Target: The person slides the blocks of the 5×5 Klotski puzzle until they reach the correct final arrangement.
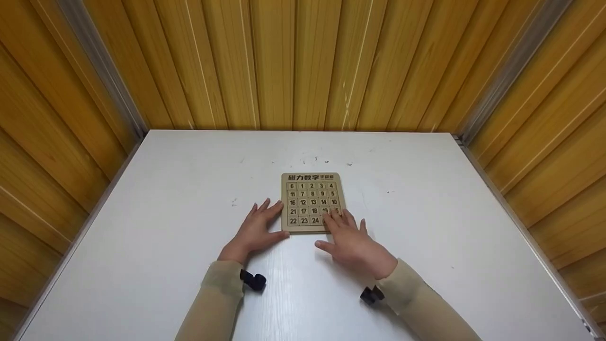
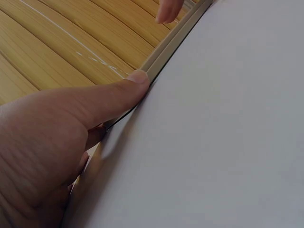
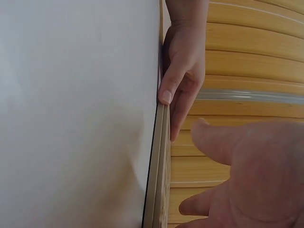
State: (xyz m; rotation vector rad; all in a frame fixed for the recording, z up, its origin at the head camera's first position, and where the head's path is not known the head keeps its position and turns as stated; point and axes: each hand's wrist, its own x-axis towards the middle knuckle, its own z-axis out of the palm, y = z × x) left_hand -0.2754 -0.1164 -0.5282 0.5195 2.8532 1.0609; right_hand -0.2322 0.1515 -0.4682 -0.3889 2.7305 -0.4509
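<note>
A wooden number sliding puzzle [image 1: 303, 228] lies flat on the white table, its printed heading on the far side and rows of numbered square tiles below. My left hand [image 1: 255, 231] holds its near left corner, thumb [image 2: 137, 78] against the near edge and forefinger along the left side. Over the near right part of the tiles lies my right hand [image 1: 352, 241], its fingertips on the tiles and its thumb held apart, off the board. Those fingers hide the near right corner tile spot. In the right wrist view the puzzle [image 3: 156, 166] shows edge-on.
The white table [image 1: 189, 180] has small dark marks beyond the puzzle. Yellow wood-look panels [image 1: 293, 66] wall in its back and sides, with metal posts at the back corners. A black camera mount sits on each beige sleeve [image 1: 222, 284].
</note>
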